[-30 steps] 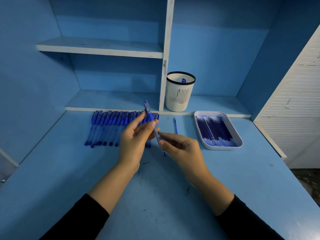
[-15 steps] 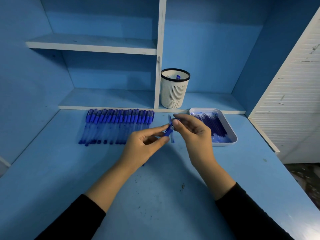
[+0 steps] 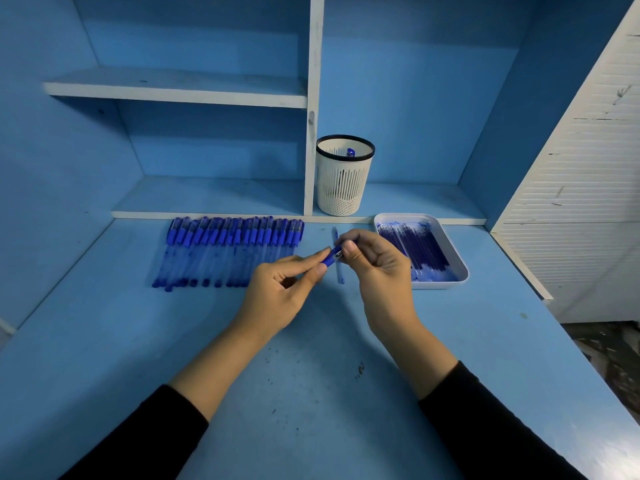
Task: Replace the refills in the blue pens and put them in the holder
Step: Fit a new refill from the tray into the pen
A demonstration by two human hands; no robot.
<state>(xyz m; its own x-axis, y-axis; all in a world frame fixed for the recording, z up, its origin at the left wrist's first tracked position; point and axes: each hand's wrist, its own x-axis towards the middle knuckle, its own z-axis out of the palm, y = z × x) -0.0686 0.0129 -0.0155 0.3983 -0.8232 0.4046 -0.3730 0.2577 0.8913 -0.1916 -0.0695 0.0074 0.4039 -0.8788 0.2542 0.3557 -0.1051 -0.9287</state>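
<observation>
My left hand (image 3: 277, 292) and right hand (image 3: 377, 268) both pinch one smooth blue plastic pen (image 3: 331, 256) above the desk (image 3: 311, 393) middle. Slotted round white holder (image 3: 343, 181) at back edge has a pen end (image 3: 350, 152) inside; rectangular tray (image 3: 436, 285) holds thin refills (image 3: 415, 251).

Versus 1.0 s ago: both hands are working further to the right. The left hand (image 3: 277, 292) is no longer holding the pen (image 3: 331, 256) tilted up over the right end of the row of pens (image 3: 228, 251). It is pinching the pen lower and clear of the row, fingertips pointing right. The pen is lying closer to level, with only a short blue section showing between the two sets of fingertips. The right hand (image 3: 377, 268) is lifted and curled, pinching the pen from the right. It is sitting over the loose refill (image 3: 340, 273) and overlapping the left side of the tray (image 3: 440, 285).
</observation>
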